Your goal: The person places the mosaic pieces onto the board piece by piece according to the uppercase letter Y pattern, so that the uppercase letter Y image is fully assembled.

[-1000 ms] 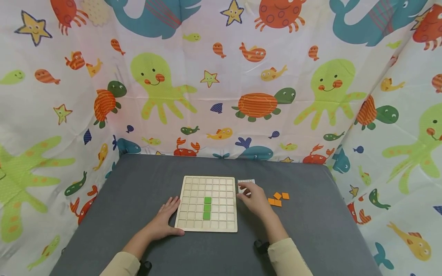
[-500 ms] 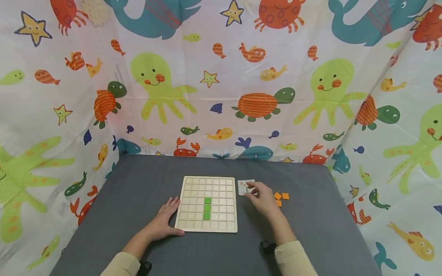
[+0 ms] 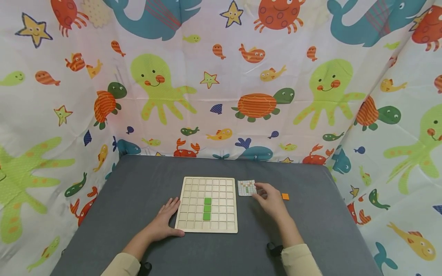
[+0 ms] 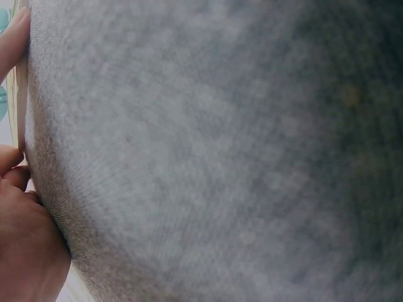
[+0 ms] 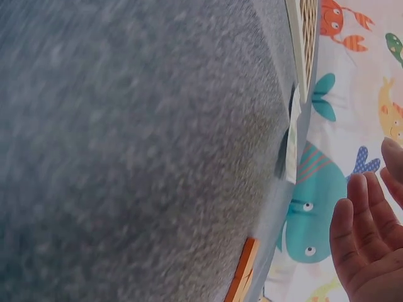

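Note:
A square wooden grid board [image 3: 193, 188] lies on the grey table. Three green square tiles [image 3: 207, 209] sit in a column in its cells. My left hand [image 3: 162, 220] rests at the board's lower left corner, fingers straight along the left edge and thumb at the front edge. To the board's right is a small printed grid card [image 3: 246, 188]. My right hand [image 3: 271, 201] hovers beside that card, fingers loosely bent, with nothing seen in them. One orange tile [image 3: 285, 196] shows beyond it; the hand hides the others. In the right wrist view, orange tiles [image 5: 242, 270] lie below the raised hand.
The grey-covered table [image 3: 138, 184] spreads around the board. A white cloth [image 3: 214, 115] printed with sea animals hangs behind it and along both sides.
My right hand has moved right, off the printed card and over towards the orange tiles, covering most of them. The card is now fully uncovered. My left hand and the board stay put.

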`<state>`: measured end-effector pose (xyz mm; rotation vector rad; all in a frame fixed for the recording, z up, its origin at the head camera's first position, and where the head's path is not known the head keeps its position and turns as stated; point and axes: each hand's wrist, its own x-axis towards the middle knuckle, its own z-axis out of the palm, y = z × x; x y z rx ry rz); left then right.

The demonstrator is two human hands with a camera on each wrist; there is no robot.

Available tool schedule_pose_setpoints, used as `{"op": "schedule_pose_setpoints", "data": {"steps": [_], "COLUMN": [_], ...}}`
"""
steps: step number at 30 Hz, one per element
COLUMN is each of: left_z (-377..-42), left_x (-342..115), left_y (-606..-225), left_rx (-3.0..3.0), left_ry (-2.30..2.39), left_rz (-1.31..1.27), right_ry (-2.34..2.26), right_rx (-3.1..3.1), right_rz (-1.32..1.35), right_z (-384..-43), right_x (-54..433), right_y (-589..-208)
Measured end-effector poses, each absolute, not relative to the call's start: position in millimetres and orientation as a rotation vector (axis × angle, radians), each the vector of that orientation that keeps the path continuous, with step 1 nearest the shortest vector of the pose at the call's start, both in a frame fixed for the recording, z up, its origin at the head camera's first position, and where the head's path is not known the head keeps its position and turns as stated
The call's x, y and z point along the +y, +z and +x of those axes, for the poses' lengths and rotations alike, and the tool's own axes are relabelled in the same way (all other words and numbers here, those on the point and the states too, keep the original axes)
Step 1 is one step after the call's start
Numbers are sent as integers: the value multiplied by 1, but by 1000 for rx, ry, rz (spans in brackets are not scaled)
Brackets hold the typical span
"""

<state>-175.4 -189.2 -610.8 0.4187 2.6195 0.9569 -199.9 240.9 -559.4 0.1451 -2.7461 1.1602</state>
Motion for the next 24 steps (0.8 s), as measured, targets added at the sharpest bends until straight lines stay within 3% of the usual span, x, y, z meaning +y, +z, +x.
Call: {"op": "schedule_pose_setpoints", "data": {"steps": [24], "left_z": [-175], "left_x": [-189], "left_y": [-611], "left_rx": [2627], "left_ry": [933], "left_rz": [412], "right_ry": [1106], "right_rx": [-2746], "right_rz": [63], "right_z": [-192], "right_x": [283], "right_y": [-563]}}
